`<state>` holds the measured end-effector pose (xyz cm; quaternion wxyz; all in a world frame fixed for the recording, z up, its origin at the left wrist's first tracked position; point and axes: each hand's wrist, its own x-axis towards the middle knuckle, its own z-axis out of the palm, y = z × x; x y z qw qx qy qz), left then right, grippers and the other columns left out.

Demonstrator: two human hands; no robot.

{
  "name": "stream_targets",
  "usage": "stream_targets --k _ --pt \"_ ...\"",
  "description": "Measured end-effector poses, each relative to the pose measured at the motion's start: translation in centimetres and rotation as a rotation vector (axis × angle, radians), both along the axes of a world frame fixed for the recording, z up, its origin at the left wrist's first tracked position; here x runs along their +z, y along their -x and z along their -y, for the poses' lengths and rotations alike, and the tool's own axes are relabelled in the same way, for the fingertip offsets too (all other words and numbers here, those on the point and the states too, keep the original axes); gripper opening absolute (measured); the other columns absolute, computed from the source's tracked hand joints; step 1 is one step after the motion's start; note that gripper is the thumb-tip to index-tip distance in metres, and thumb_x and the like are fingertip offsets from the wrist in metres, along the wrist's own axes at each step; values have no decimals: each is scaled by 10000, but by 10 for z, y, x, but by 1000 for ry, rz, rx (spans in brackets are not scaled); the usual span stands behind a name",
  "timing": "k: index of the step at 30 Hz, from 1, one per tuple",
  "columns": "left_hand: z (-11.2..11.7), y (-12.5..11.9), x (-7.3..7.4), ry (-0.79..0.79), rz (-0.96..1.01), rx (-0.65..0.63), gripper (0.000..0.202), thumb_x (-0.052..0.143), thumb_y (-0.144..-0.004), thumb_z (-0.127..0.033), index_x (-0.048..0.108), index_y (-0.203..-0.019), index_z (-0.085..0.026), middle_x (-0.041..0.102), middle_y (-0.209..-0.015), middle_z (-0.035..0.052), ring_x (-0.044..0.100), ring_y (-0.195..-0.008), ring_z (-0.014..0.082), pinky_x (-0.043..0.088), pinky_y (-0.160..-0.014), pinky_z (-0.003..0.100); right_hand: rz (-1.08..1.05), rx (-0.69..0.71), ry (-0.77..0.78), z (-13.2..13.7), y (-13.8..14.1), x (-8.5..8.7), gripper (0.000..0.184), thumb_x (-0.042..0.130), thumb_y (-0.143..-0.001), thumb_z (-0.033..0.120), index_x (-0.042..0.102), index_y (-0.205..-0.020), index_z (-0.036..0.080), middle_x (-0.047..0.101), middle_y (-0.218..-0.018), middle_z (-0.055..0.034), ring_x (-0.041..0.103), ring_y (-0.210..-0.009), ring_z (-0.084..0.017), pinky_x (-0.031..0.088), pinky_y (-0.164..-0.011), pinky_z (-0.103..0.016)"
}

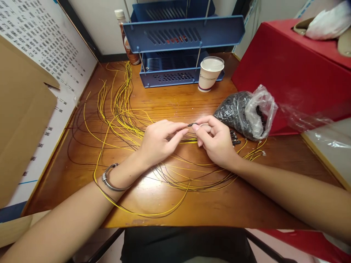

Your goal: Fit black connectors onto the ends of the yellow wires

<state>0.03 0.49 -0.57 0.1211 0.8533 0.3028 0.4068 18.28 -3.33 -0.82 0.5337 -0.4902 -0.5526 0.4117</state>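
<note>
Over the middle of a wooden desk, my left hand and my right hand meet fingertip to fingertip. Both pinch a small black piece at the end of a thin wire; I cannot tell exactly which hand holds which part. Several long yellow and dark wires lie spread across the desk under and left of my hands. One yellow wire loops under my left wrist, which wears a metal bracelet.
A clear plastic bag of small black parts lies just right of my right hand. Behind stand a paper cup, a blue tiered tray and a bottle. A red box is at the right, cardboard at the left.
</note>
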Motion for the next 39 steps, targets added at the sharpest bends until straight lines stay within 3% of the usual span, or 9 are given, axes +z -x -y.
stream_targets --k 3,8,12,16,19,25,30,34,39 --pt "-1 0 2 18 5 35 177 635 -941 -252 775 -900 -152 766 -753 35 634 -602 117 484 -615 246 24 29 32 0 0 0 215 645 -904 406 578 -918 202 502 -497 87 458 -445 -94 336 -474 -249" --pt "-8 5 12 237 163 244 230 637 -923 -304 760 -796 -157 761 -722 30 645 -563 113 469 -532 218 90 53 32 1 0 -1 213 648 -909 400 613 -974 200 482 -519 86 447 -472 -104 335 -505 -273" --pt "-24 14 18 276 240 365 204 650 -899 -299 749 -805 -147 761 -751 42 681 -665 131 521 -641 237 117 74 27 0 0 -2 168 636 -908 364 619 -939 200 474 -519 83 444 -475 -106 341 -517 -279" --pt "-38 20 18 310 273 441 212 645 -890 -308 741 -815 -135 751 -726 50 657 -622 125 506 -623 240 124 74 31 0 0 -1 165 631 -902 354 628 -921 190 471 -517 81 443 -478 -107 345 -521 -278" --pt "-32 17 19 261 166 366 215 642 -900 -306 742 -802 -143 755 -754 45 665 -660 125 498 -642 232 111 75 31 0 0 -2 207 622 -913 377 658 -909 174 484 -534 68 459 -496 -108 353 -525 -275" --pt "-2 0 29 142 1 112 247 625 -927 -301 709 -761 -138 687 -631 6 538 -501 80 416 -525 206 12 64 -1 0 0 -3 374 623 -917 486 701 -1069 153 573 -581 44 541 -532 -117 422 -564 -271" --pt "10 -11 30 122 -64 -47 222 604 -933 -253 726 -780 -149 712 -663 6 541 -514 77 408 -531 198 -81 36 -57 1 3 -2 328 654 -886 491 645 -974 175 549 -554 64 536 -509 -105 438 -537 -250" --pt "12 -7 27 192 -103 -64 205 628 -920 -305 744 -834 -159 729 -678 16 573 -526 88 413 -529 202 -114 -3 -97 -2 0 -2 338 706 -841 512 600 -890 195 645 -659 17 593 -557 -111 466 -534 -243" --pt "0 33 40 435 -284 -15 273 635 -905 -404 770 -849 -173 711 -653 14 586 -540 110 404 -523 210 -118 -256 -99 -14 -35 18 325 729 -822 477 572 -855 195 736 -742 -32 424 -365 -61 295 -359 -232"
